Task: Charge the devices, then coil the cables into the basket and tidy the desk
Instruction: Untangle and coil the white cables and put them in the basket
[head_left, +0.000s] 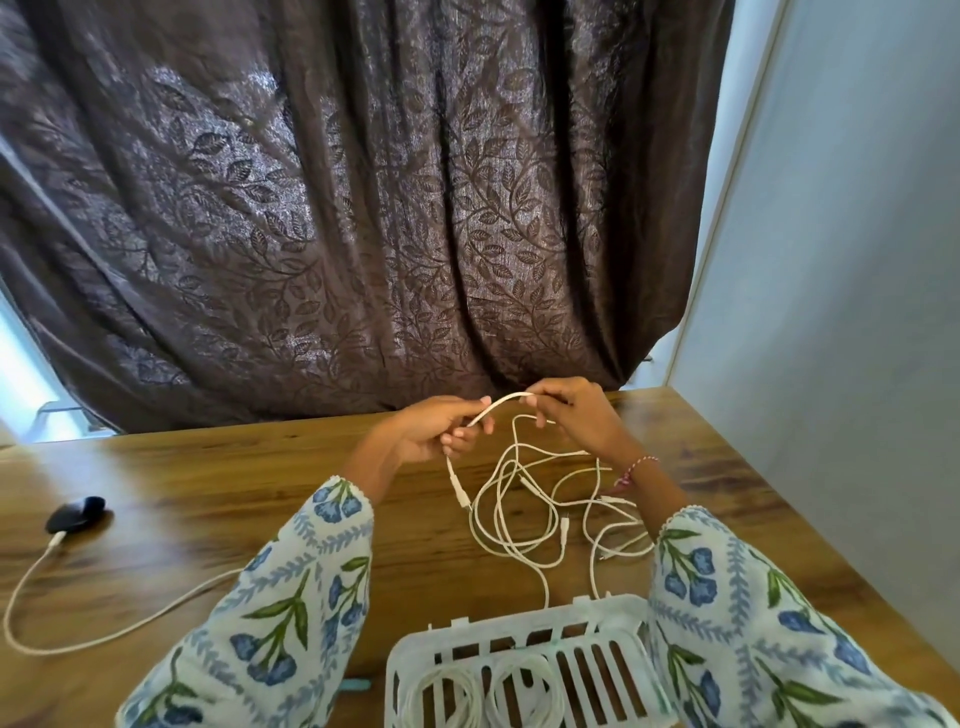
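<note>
Cables: two white coils (483, 691) lie in white slatted basket (524, 631) at 6 o'clock, nearest edge of wooden bench (208, 478). Beyond basket, loose white cable tangle (524, 514) on bench at centre. Above tangle, left hand (441, 426) and right hand (566, 410) each pinch one white cable (501, 404), arched between them. At 9 o'clock, black device (75, 513) with white cable (104, 618) plugged in. Farthest, 12 o'clock: dark leaf-patterned curtain (363, 208).
</note>
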